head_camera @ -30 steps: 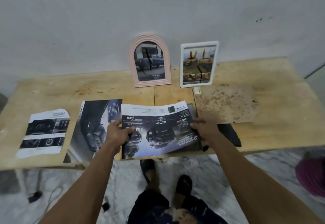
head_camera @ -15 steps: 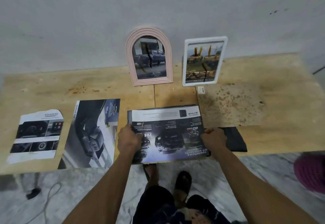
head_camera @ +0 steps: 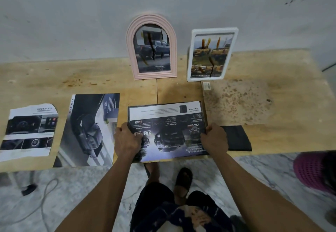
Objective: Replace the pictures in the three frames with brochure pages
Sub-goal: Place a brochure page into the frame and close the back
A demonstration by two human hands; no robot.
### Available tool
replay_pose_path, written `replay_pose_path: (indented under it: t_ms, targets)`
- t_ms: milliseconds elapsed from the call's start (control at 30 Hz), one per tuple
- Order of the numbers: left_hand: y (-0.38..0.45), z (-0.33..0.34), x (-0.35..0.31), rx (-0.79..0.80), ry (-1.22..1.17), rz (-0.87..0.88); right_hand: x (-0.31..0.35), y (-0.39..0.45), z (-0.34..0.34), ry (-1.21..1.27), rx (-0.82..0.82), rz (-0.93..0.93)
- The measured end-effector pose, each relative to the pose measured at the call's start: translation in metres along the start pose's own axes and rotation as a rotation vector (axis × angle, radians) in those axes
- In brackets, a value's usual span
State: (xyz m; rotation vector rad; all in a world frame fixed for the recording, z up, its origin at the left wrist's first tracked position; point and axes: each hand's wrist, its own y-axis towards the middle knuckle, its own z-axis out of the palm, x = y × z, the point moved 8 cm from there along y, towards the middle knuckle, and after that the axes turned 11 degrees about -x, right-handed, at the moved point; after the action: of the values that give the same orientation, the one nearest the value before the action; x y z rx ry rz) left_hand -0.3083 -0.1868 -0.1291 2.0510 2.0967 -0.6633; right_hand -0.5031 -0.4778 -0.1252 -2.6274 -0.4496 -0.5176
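Observation:
A dark brochure page [head_camera: 169, 128] with car photos lies flat on a black rectangular frame whose edge [head_camera: 164, 103] peeks out at the far side, at the table's front edge. My left hand [head_camera: 126, 140] grips the page's left edge and my right hand [head_camera: 214, 138] grips its right edge. A pink arched frame [head_camera: 151, 47] with a truck picture and a white rectangular frame [head_camera: 211, 54] with a brochure page lean on the wall behind. To the left lie a brochure sheet [head_camera: 89, 129] and a torn page [head_camera: 29, 131].
A speckled brown backing board [head_camera: 236, 102] lies right of the page, with a black panel [head_camera: 236, 138] below it. The wooden table [head_camera: 54, 78] ends just in front of me. A pink-clad person [head_camera: 314, 171] is at the right; a cable [head_camera: 45, 195] lies on the floor.
The page was lifted and tilted a second ago; both hands have lowered it flat onto the black frame and squared it up. My view has shifted closer.

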Motion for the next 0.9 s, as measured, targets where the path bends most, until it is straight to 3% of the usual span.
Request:
replay_pose_path:
  t_ms: [367,700,900]
  targets:
    - [0.006,0.002,0.019,0.141,-0.093,0.045,0.003,-0.017,0.024,0.037,0.034,-0.066]
    - [0.001,-0.001,0.018,0.07,-0.128,0.114,0.005,-0.019,0.025,-0.031,-0.008,-0.088]
    - [-0.001,0.0,0.019,0.173,-0.091,0.145,0.006,-0.023,0.03,-0.017,0.093,-0.141]
